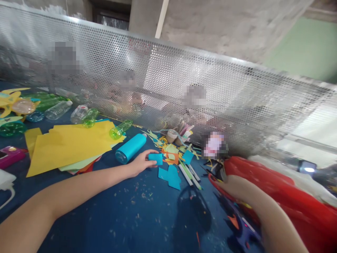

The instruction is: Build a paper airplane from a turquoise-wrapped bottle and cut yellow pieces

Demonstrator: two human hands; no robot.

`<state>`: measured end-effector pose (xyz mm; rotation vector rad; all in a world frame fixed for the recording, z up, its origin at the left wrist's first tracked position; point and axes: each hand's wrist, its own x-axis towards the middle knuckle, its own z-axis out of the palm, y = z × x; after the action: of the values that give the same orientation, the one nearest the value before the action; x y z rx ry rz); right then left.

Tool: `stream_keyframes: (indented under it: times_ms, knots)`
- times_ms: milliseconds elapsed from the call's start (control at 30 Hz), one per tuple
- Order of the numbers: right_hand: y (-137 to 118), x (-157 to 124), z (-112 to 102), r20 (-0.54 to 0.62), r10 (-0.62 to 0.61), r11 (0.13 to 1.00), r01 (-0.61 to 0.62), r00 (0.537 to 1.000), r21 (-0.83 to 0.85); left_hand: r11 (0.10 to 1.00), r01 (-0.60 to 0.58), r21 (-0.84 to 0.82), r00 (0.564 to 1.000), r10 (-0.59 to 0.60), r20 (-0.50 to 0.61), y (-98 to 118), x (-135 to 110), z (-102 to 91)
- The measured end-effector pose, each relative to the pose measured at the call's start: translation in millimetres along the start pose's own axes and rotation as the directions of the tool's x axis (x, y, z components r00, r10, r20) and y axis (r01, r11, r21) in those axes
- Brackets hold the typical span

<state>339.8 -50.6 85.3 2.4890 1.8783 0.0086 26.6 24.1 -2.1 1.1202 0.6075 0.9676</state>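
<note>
Yellow paper cut-outs (pixel 9 105) lie at the far left, by a loose row of clear and green plastic bottles (pixel 58 110) that runs along the foot of a perforated metal screen (pixel 110 66). Nearer us at that edge we see a magenta device (pixel 12 158) and, below it, a white plug-like block (pixel 5 180) with a cable. Next comes a stack of yellow paper sheets (pixel 73 142), with green and red sheets showing beneath, and then a bottle wrapped in blue paper (pixel 133 147), tilted over on the dark blue tabletop (pixel 118 218). Just beside its near side is our left hand (pixel 143 163), thumb and fingers pinched together on a small blue paper piece (pixel 156 159), held above the table's middle. Just right of it lie more cut blue pieces (pixel 174 177), a heap of coloured paper scraps (pixel 171 149) and several slim markers (pixel 186 173). Further right, our right hand (pixel 231 182) is at the red-handled scissors (pixel 213 181); blur hides its fingers, so we cannot tell how tightly they close. A red plastic bag (pixel 265 181) spreads beside that hand, a dark blue glue gun (pixel 246 228) lies below, and a lit phone (pixel 307 168) stands out beyond the bag.
</note>
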Motion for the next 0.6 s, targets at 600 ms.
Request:
stream_keyframes:
  times_ms: [600]
  knots:
    - [-137.7, -22.6, 62.8, -0.406, -0.141, 0.353, 0.429, 0.903, 0.831, 0.974, 0.167, -0.156, 0.978, -0.143, 0.154, 11.9, -9.5, 14.8]
